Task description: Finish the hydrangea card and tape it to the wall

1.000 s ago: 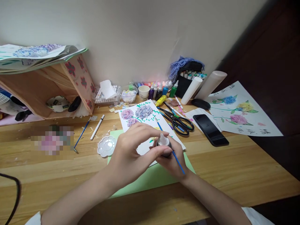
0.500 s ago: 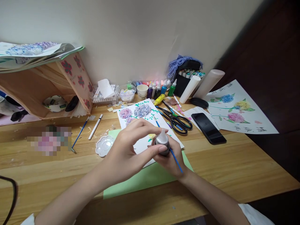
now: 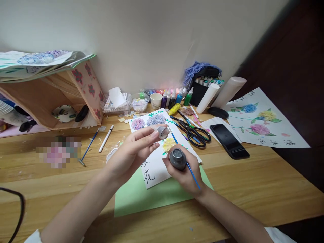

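Note:
My left hand point(image 3: 138, 148) pinches a translucent grey nozzle cap point(image 3: 163, 132) between thumb and fingers, tipped so its hollow underside shows. My right hand point(image 3: 188, 172) is wrapped round a dark grey squeeze bottle point(image 3: 177, 159), upright with its uncapped neck facing up. The same hand also holds a thin blue paintbrush point(image 3: 193, 175), its bristle end slanting up and left past the bottle. Beneath both hands lies a white sheet point(image 3: 158, 175) with pink, purple and yellow flower heads, green leaves and black written characters. Under that sheet is a green paper point(image 3: 141, 199).
Black scissors point(image 3: 196, 135) and a phone point(image 3: 229, 140) lie to the right, near another flower painting point(image 3: 265, 131). Several paint bottles point(image 3: 179, 97) and a paper cup point(image 3: 156, 100) stand along the wall. A white palette point(image 3: 111, 155) is partly behind my left forearm.
The nozzle cap has come off the bottle. My left hand has moved up and left with it, while my right hand keeps the bottle and brush. The view has shifted slightly.

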The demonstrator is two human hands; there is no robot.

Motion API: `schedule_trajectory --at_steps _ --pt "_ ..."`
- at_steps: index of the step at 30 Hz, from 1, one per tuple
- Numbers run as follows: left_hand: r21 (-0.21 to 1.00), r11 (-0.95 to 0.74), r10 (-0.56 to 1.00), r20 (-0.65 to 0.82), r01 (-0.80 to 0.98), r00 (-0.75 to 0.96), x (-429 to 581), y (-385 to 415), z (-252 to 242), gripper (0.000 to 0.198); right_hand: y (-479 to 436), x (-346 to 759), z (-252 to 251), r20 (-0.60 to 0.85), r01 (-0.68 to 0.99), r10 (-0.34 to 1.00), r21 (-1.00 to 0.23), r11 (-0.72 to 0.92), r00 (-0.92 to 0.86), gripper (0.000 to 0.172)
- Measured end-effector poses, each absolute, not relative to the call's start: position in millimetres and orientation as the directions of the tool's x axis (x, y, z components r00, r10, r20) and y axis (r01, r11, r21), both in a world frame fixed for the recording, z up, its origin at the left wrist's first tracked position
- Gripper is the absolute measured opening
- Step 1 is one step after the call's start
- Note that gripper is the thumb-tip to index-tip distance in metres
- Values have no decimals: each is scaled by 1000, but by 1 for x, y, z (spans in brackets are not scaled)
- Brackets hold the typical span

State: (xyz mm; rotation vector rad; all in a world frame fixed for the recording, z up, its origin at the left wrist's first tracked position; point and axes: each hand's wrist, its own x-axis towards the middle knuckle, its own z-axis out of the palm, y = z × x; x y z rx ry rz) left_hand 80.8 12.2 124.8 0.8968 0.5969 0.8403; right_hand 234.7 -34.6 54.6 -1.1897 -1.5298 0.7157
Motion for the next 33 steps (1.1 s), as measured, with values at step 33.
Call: schedule_trajectory --at_steps 33 --pt "653 422 895 -409 -629 177 2 9 108 14 2 229 76 216 355 897 -863 360 -386 21"
